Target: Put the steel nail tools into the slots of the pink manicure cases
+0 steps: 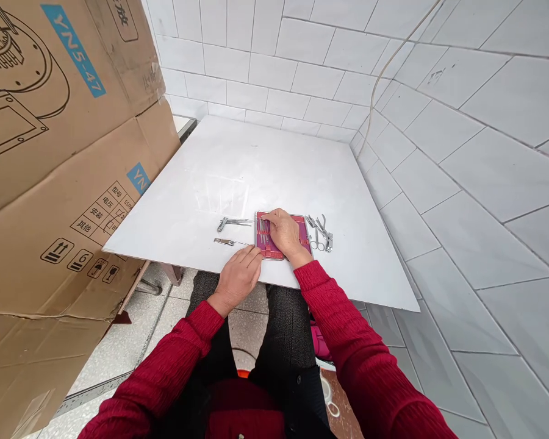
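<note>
A manicure case (305, 228) lies spread flat on the white tabletop, with a red-purple lining and red loops. Slim metal manicure tools (264, 235) stand in the loops of its left half. My right hand (285, 235) reaches over the case, fingers pinched at the upper end of one slim tool. My left hand (241, 273) grips the case's lower left corner with its fingertips. Left of the case are a large nail clipper (233, 224) and a smaller clipper (224, 242). To its right lie small scissors (319, 239), a nipper (321, 222) and another clipper (329, 242).
The white tabletop (274, 164) meets tiled walls (320, 79) at the back and right. Large cardboard boxes (100, 146) rise along the left edge. A thin cable (379, 79) runs down the wall corner. My legs (288, 335) are under the table's front edge.
</note>
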Action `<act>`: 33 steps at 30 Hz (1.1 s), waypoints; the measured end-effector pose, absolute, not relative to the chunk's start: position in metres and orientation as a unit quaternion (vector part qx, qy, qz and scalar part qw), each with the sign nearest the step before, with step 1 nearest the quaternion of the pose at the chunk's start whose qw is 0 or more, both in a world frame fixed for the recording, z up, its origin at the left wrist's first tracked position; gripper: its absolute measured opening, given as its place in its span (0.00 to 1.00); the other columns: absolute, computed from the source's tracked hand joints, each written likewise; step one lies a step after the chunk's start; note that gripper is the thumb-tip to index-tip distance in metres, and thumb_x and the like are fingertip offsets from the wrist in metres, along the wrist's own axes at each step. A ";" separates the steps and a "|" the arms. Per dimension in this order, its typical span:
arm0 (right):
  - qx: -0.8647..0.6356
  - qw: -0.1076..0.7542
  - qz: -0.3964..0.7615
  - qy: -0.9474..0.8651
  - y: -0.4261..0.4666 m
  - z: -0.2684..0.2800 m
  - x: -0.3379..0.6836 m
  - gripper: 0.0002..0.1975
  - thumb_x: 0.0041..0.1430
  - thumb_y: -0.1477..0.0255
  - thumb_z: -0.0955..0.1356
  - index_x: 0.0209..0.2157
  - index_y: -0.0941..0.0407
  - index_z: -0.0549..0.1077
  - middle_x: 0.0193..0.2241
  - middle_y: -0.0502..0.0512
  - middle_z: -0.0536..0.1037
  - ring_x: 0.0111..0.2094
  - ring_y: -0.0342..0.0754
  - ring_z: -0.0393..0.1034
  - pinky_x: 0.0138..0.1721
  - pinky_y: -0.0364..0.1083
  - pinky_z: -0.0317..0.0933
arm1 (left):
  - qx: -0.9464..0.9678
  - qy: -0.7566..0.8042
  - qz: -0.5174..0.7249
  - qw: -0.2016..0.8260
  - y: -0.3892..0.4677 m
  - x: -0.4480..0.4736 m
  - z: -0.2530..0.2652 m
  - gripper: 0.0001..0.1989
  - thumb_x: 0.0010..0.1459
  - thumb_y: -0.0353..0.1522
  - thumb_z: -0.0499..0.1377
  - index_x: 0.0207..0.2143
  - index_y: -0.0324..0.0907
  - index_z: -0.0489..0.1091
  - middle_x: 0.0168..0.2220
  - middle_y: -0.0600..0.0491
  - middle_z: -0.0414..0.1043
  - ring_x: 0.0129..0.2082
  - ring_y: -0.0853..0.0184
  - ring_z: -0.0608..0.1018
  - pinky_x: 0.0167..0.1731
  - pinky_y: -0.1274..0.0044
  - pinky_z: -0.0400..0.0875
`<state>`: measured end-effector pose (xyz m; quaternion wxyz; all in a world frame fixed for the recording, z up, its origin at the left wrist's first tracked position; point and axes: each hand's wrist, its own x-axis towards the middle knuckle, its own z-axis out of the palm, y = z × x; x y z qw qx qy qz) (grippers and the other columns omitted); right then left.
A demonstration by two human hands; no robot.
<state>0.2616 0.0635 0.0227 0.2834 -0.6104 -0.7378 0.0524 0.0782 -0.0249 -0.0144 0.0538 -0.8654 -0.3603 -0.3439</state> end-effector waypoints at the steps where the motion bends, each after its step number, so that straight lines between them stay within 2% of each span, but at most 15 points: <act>1: -0.609 0.288 0.053 -0.737 0.064 0.022 0.262 0.19 0.66 0.81 0.61 0.46 0.53 0.82 0.40 0.55 0.78 0.42 0.49 0.70 0.38 0.45 0.61 | -0.866 -0.359 -0.344 0.056 -0.025 0.078 -0.014 0.15 0.68 0.26 0.52 0.53 0.38 0.71 0.54 0.43 0.77 0.57 0.57 0.77 0.57 0.62 0.75; 7: -0.607 0.301 0.060 -0.733 0.063 0.021 0.263 0.20 0.65 0.81 0.61 0.44 0.53 0.82 0.42 0.55 0.79 0.44 0.50 0.71 0.39 0.45 0.62 | -0.868 -0.361 -0.336 0.053 -0.025 0.079 -0.013 0.14 0.69 0.27 0.52 0.53 0.38 0.71 0.54 0.43 0.76 0.57 0.56 0.77 0.57 0.62 0.75; 13: -0.613 0.316 0.065 -0.721 0.063 0.021 0.263 0.19 0.64 0.80 0.61 0.41 0.54 0.82 0.41 0.56 0.79 0.43 0.51 0.71 0.41 0.46 0.63 | -0.869 -0.365 -0.334 0.022 -0.025 0.078 -0.015 0.17 0.69 0.27 0.51 0.57 0.40 0.70 0.55 0.43 0.76 0.59 0.57 0.75 0.58 0.61 0.74; 18: -0.588 0.356 0.079 -0.722 0.057 0.029 0.262 0.18 0.64 0.79 0.61 0.43 0.55 0.82 0.42 0.56 0.79 0.43 0.50 0.72 0.43 0.47 0.64 | -0.868 -0.365 -0.336 0.034 -0.026 0.078 -0.014 0.16 0.69 0.27 0.51 0.55 0.39 0.71 0.55 0.43 0.76 0.58 0.57 0.76 0.57 0.62 0.75; 20: -0.561 0.347 0.092 -0.746 0.051 0.038 0.255 0.15 0.64 0.77 0.63 0.44 0.54 0.81 0.43 0.56 0.79 0.45 0.50 0.72 0.43 0.47 0.64 | -0.868 -0.363 -0.337 0.042 -0.026 0.078 -0.014 0.15 0.69 0.27 0.51 0.54 0.38 0.72 0.54 0.43 0.76 0.58 0.57 0.76 0.56 0.63 0.75; 24: -0.511 0.210 0.126 -0.824 0.040 0.060 0.231 0.09 0.63 0.73 0.68 0.38 0.53 0.82 0.40 0.54 0.81 0.40 0.49 0.73 0.38 0.45 0.61 | -0.865 -0.365 -0.344 0.031 -0.026 0.079 -0.015 0.16 0.69 0.27 0.51 0.55 0.38 0.71 0.55 0.41 0.76 0.58 0.57 0.76 0.56 0.62 0.74; 28: -0.505 0.056 0.076 -0.858 0.039 0.075 0.203 0.09 0.62 0.75 0.68 0.31 0.55 0.82 0.37 0.58 0.82 0.38 0.52 0.75 0.35 0.46 0.58 | -0.865 -0.369 -0.340 0.024 -0.026 0.079 -0.014 0.15 0.69 0.27 0.51 0.51 0.38 0.73 0.46 0.43 0.78 0.51 0.57 0.79 0.53 0.61 0.76; 33: -0.500 -0.026 0.035 -0.865 0.049 0.076 0.181 0.07 0.57 0.80 0.70 0.31 0.59 0.82 0.33 0.67 0.83 0.39 0.57 0.78 0.38 0.48 0.61 | -0.865 -0.368 -0.339 0.034 -0.027 0.079 -0.013 0.12 0.69 0.28 0.51 0.46 0.39 0.74 0.41 0.45 0.78 0.46 0.58 0.80 0.50 0.63 0.77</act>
